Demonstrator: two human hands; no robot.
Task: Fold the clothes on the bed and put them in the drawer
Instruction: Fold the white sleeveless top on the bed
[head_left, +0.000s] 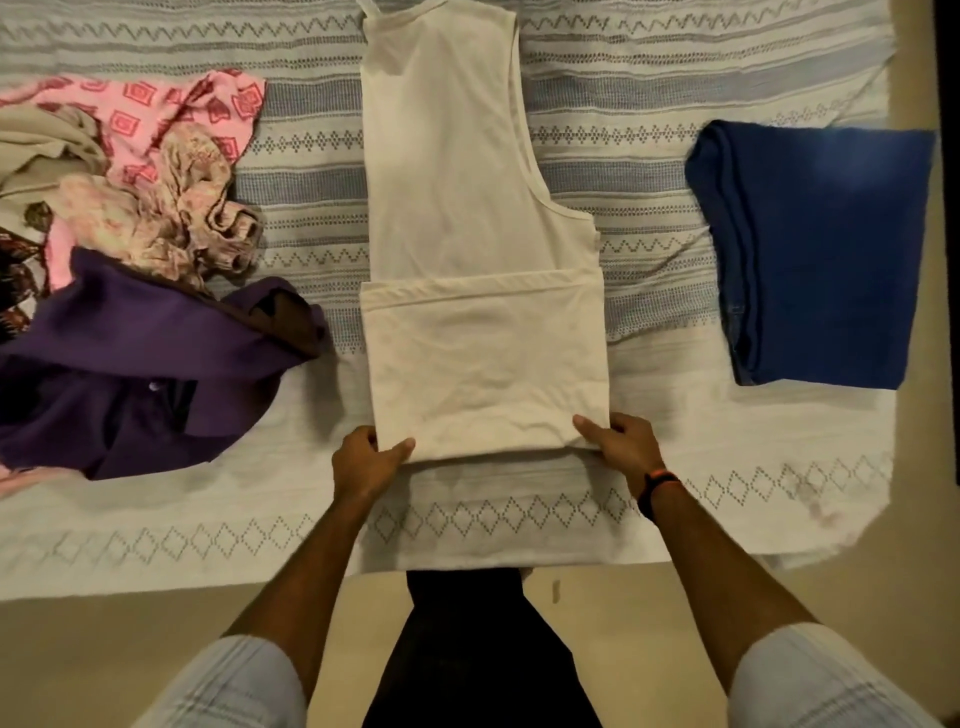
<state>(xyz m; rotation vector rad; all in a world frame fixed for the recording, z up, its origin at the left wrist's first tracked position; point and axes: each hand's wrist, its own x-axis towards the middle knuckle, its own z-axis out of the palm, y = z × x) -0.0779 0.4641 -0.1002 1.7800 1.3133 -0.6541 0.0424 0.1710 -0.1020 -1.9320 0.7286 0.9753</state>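
A cream sleeveless top lies lengthwise in the middle of the bed, folded in half along its length, with its bottom part turned up over itself. My left hand grips the near left corner of that fold, thumb on top and fingers under the cloth. My right hand grips the near right corner the same way. A folded blue garment lies at the right. Unfolded clothes are heaped at the left: a purple shirt, a pink patterned piece and a beige floral one.
The bed carries a white and grey-blue striped cover with diamond borders. Its near edge runs across the lower part of the view, with beige floor below. The bed's right edge lies just beyond the blue garment. No drawer is in view.
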